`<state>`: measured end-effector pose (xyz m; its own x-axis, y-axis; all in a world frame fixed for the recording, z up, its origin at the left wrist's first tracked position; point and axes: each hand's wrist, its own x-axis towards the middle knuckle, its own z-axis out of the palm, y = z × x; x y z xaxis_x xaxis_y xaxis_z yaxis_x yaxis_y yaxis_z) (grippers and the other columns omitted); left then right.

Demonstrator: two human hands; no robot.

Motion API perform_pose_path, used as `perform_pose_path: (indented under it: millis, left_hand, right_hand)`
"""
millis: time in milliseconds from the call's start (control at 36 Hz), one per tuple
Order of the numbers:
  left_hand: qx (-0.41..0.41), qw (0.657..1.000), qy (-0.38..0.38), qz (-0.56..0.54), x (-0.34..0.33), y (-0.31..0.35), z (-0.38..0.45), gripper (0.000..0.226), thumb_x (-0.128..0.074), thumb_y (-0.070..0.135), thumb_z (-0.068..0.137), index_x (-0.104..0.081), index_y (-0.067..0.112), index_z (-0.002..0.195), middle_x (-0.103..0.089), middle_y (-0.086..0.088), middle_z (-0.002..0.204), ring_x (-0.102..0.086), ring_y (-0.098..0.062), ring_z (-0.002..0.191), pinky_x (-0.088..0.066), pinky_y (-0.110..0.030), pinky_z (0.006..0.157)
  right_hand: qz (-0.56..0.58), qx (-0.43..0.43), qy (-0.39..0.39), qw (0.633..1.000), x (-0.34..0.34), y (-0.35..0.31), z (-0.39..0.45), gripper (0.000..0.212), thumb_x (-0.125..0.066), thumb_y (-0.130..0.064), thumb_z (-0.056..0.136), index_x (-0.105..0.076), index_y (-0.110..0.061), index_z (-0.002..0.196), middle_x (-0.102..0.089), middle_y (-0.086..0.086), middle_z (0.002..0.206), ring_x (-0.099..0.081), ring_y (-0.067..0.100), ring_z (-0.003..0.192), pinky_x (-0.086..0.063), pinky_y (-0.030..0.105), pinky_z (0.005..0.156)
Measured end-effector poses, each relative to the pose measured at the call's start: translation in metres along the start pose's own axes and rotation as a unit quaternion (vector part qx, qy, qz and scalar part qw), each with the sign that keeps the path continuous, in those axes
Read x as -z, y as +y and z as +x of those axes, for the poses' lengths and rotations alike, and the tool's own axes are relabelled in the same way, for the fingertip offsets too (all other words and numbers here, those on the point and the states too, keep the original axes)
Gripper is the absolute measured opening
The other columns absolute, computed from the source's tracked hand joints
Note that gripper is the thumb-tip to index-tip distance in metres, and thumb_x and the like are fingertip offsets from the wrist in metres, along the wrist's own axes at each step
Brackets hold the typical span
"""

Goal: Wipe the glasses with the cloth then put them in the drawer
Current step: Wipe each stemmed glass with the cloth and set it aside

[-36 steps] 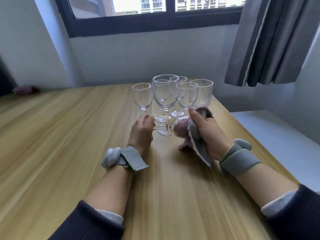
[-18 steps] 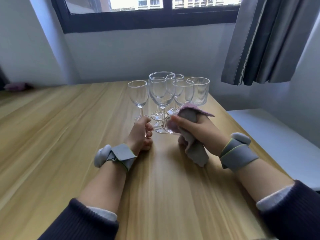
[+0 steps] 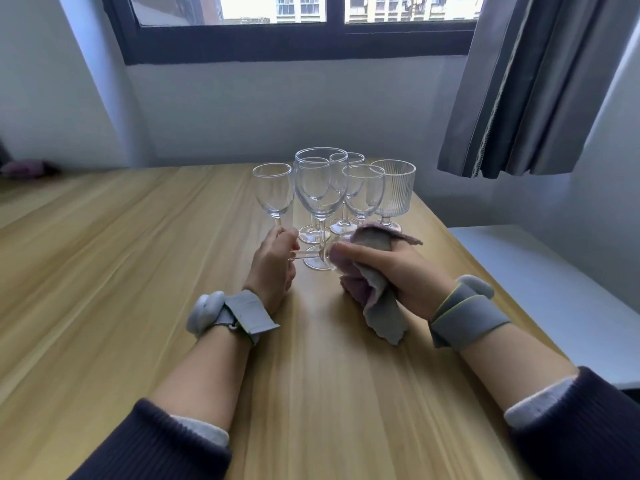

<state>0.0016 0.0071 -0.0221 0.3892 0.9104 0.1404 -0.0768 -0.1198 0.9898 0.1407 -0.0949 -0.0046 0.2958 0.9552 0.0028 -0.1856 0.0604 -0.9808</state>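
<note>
- Your left hand (image 3: 275, 268), just left of centre frame, pinches the stem of a glass (image 3: 311, 255) that lies on its side, bowl pointing right.
- Your right hand (image 3: 398, 271), just right of centre, grips the cloth (image 3: 377, 299) wrapped round the bowl of that glass; the thumb lies across the front of the cloth, near the bowl's base.
- The cloth is grey on one face and pinkish on the other. A loose grey corner hangs down below your right palm, and a pink edge sticks out above your fingers.
- The held glass is between your two hands, in front of the other glasses; you can see only its stem and a bit of the bowl, the rest is under the cloth.
- Behind your hands, in the upper centre of the frame, five more stemmed glasses stand upright in a tight cluster on the table (image 3: 138, 271): a small one (image 3: 272, 190) at the left, a tall one (image 3: 321, 185) in the middle, two (image 3: 363, 192) behind and to the right of it, and a ribbed goblet (image 3: 393, 188) at the far right.
- The pink edge of the cloth overlaps the goblet's foot in the view; whether they touch you cannot tell.
- Both wrists carry grey bands (image 3: 467, 317).
- A grey curtain (image 3: 540, 81) hangs at the upper right, beside a dark-framed window (image 3: 294, 43) along the top.
</note>
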Motion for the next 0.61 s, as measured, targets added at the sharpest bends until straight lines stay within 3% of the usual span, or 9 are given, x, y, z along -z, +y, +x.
perform_pose_path:
  millis: [83, 139, 222, 333, 472, 528, 611]
  left_hand:
    - [0.073, 0.996, 0.000, -0.051, 0.002, -0.004, 0.004, 0.035, -0.039, 0.038, 0.099, -0.039, 0.015, 0.072, -0.029, -0.002, 0.060, -0.022, -0.007, 0.032, -0.015, -0.013, 0.035]
    - [0.122, 0.989, -0.022, -0.081, 0.003, -0.003, 0.005, 0.038, -0.035, 0.043, 0.100, -0.037, 0.017, 0.072, -0.027, -0.001, 0.058, -0.019, -0.007, 0.031, -0.014, -0.009, 0.037]
    - [0.179, 0.975, -0.056, -0.121, 0.004, -0.001, 0.005, 0.041, -0.035, 0.048, 0.097, -0.036, 0.018, 0.070, -0.028, 0.000, 0.055, -0.019, -0.006, 0.029, -0.018, -0.005, 0.038]
    - [0.211, 0.966, -0.076, -0.131, 0.005, 0.001, 0.005, 0.043, -0.035, 0.051, 0.096, -0.035, 0.017, 0.070, -0.028, 0.000, 0.057, -0.020, -0.006, 0.030, -0.017, -0.004, 0.036]
    - [0.194, 0.970, -0.063, -0.134, 0.002, 0.003, 0.001, 0.042, -0.037, 0.048, 0.096, -0.037, 0.018, 0.068, -0.028, 0.001, 0.053, -0.020, -0.007, 0.029, -0.017, -0.005, 0.038]
    - [0.170, 0.977, -0.049, -0.122, 0.000, 0.002, 0.000, 0.040, -0.038, 0.045, 0.098, -0.037, 0.018, 0.068, -0.028, 0.001, 0.054, -0.021, -0.007, 0.029, -0.015, -0.006, 0.037]
    - [0.072, 0.995, -0.022, -0.063, -0.001, 0.000, -0.001, 0.037, -0.038, 0.038, 0.100, -0.039, 0.014, 0.073, -0.030, -0.003, 0.061, -0.024, -0.006, 0.032, -0.016, -0.012, 0.033]
  right_hand:
    - [-0.111, 0.076, 0.027, 0.990, -0.002, 0.001, 0.001, 0.020, -0.082, -0.018, 0.071, -0.070, -0.010, 0.085, -0.067, -0.004, 0.066, -0.064, 0.009, 0.066, -0.051, 0.020, 0.061]
    - [-0.177, 0.120, 0.049, 0.976, -0.001, 0.001, 0.000, 0.023, -0.085, -0.024, 0.067, -0.068, -0.012, 0.075, -0.064, -0.005, 0.059, -0.062, 0.009, 0.060, -0.052, 0.022, 0.062]
    - [-0.257, 0.146, 0.057, 0.954, -0.002, -0.003, -0.007, 0.037, -0.084, -0.033, 0.066, -0.058, -0.008, 0.055, -0.058, 0.007, 0.046, -0.055, 0.015, 0.042, -0.050, 0.023, 0.050]
    - [-0.274, 0.158, 0.068, 0.946, -0.002, -0.006, -0.012, 0.042, -0.083, -0.034, 0.067, -0.057, -0.004, 0.053, -0.057, 0.015, 0.045, -0.052, 0.018, 0.036, -0.045, 0.019, 0.042]
    - [-0.223, 0.131, 0.069, 0.963, -0.002, -0.006, -0.009, 0.043, -0.082, -0.034, 0.070, -0.058, -0.004, 0.051, -0.056, 0.007, 0.043, -0.053, 0.018, 0.043, -0.047, 0.021, 0.050]
    - [-0.188, 0.127, 0.071, 0.971, -0.003, -0.008, -0.009, 0.038, -0.081, -0.031, 0.071, -0.064, 0.003, 0.065, -0.061, 0.009, 0.054, -0.057, 0.016, 0.053, -0.049, 0.021, 0.055]
    - [-0.109, 0.085, 0.064, 0.988, -0.007, -0.010, -0.011, 0.026, -0.078, -0.024, 0.074, -0.066, -0.003, 0.079, -0.064, 0.011, 0.065, -0.062, 0.019, 0.057, -0.054, 0.026, 0.054]
